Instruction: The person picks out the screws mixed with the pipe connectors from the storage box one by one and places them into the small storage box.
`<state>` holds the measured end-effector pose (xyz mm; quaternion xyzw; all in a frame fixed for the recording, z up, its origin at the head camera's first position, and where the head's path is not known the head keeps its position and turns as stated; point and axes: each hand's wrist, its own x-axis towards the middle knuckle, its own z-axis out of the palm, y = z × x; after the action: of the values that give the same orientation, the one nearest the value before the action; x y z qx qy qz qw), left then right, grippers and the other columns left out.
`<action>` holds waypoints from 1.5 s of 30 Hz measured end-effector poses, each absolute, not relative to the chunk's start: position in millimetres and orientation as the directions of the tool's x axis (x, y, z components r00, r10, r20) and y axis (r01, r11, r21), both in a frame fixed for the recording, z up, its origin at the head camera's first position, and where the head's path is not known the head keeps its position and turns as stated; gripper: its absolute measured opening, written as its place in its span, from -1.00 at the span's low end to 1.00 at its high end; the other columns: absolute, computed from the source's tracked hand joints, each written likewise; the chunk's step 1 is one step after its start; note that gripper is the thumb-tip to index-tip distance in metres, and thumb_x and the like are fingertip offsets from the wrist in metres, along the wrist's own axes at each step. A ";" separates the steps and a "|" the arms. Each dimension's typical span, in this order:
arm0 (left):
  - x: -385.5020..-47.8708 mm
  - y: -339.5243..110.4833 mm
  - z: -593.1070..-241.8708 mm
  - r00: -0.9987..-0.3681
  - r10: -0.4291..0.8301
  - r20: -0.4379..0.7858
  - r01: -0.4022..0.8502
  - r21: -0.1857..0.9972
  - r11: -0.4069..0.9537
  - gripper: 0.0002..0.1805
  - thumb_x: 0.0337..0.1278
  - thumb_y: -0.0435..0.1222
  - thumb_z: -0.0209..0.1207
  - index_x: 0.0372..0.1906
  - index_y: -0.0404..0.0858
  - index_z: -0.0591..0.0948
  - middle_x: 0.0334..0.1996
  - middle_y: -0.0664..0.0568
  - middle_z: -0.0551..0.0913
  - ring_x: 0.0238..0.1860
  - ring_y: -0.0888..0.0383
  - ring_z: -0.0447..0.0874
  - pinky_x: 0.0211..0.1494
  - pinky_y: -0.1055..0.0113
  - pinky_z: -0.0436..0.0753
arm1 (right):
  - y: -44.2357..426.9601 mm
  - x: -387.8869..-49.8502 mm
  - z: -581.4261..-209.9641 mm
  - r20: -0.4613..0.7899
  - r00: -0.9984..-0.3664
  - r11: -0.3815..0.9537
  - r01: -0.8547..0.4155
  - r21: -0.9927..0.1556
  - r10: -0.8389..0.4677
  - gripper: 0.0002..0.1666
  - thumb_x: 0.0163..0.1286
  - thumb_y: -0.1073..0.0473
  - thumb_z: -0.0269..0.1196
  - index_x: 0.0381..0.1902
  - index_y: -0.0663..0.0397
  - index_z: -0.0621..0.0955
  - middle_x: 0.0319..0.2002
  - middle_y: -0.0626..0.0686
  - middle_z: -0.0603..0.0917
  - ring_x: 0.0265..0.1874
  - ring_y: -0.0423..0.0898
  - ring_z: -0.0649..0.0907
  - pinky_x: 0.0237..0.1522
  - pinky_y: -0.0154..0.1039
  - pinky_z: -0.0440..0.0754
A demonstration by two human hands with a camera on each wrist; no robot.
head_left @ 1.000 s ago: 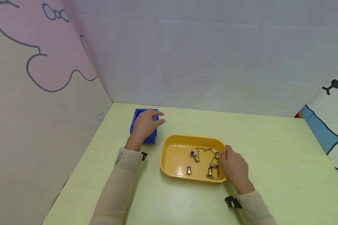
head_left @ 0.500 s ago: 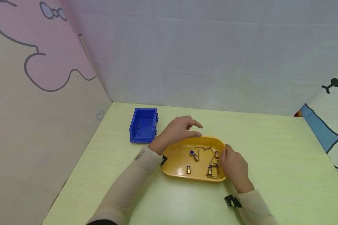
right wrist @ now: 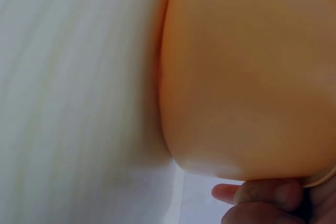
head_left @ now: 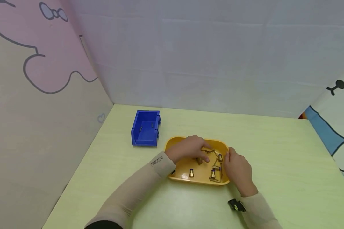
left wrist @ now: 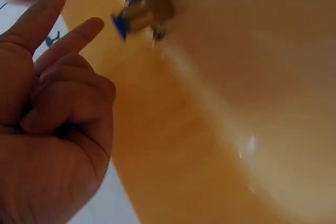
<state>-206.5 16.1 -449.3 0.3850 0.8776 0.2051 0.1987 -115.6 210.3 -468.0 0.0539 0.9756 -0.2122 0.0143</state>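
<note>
A yellow tray (head_left: 181,170) stands on the table, holding brass fittings with blue collars, such as the fitting (head_left: 191,173) near its front side, and thin screws (head_left: 214,180). My left hand (head_left: 192,148) is inside the tray, low over its contents. Its thumb and index finger are extended and apart with nothing between them; the other fingers are curled in the left wrist view, near blurred fittings (left wrist: 142,17). At the tray's right end, my right hand (head_left: 239,171) grips the rim. The right wrist view shows the tray's outer wall (right wrist: 247,77) above the fingers.
A blue bin (head_left: 144,142) sits at the back left of the table with a couple of thin screws in it. Cloth walls with printed drawings stand behind and on both sides. A pale table surface (head_left: 281,152) extends to the right.
My left hand has moved right from over the blue bin to the yellow tray, then down into it. My right hand stays on the tray's rim.
</note>
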 end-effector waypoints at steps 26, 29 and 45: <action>-189.5 38.2 -454.1 -0.105 0.964 -0.245 0.905 0.378 0.195 -0.64 0.11 -0.03 0.37 0.07 0.19 0.73 -0.29 0.24 0.45 -0.28 0.33 0.25 -0.21 0.58 0.24 | 211.7 -114.0 -465.1 -0.045 -0.995 0.895 0.096 -0.436 0.084 -0.55 0.58 0.12 -0.11 0.16 0.38 0.46 -0.57 0.17 0.55 -0.67 0.00 0.50 -0.67 -0.13 0.43; -185.8 39.3 -456.1 -0.086 0.957 -0.275 0.924 0.336 0.180 -0.64 0.12 0.01 0.36 0.07 0.24 0.72 -0.28 0.27 0.44 -0.30 0.33 0.24 -0.24 0.58 0.25 | 211.4 -114.0 -466.2 -0.038 -0.996 0.893 0.090 -0.441 0.082 -0.59 0.58 0.12 -0.11 0.08 0.36 0.48 -0.61 0.14 0.50 -0.68 0.00 0.48 -0.68 -0.14 0.39; -180.2 45.9 -460.8 -0.174 0.950 -0.259 0.956 0.187 0.226 -0.75 0.07 0.06 0.39 -0.13 0.17 0.77 -0.11 0.35 0.53 -0.15 0.43 0.48 -0.04 0.54 0.51 | 210.9 -114.4 -467.6 -0.022 -0.996 0.891 0.083 -0.446 0.082 -0.63 0.58 0.11 -0.11 -0.01 0.31 0.49 -0.63 0.12 0.47 -0.70 0.00 0.47 -0.68 -0.14 0.38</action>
<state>-180.2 45.9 -460.8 0.6222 0.7660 -0.0093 0.1615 -114.4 210.9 -467.6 0.0426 0.9724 -0.2292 0.0011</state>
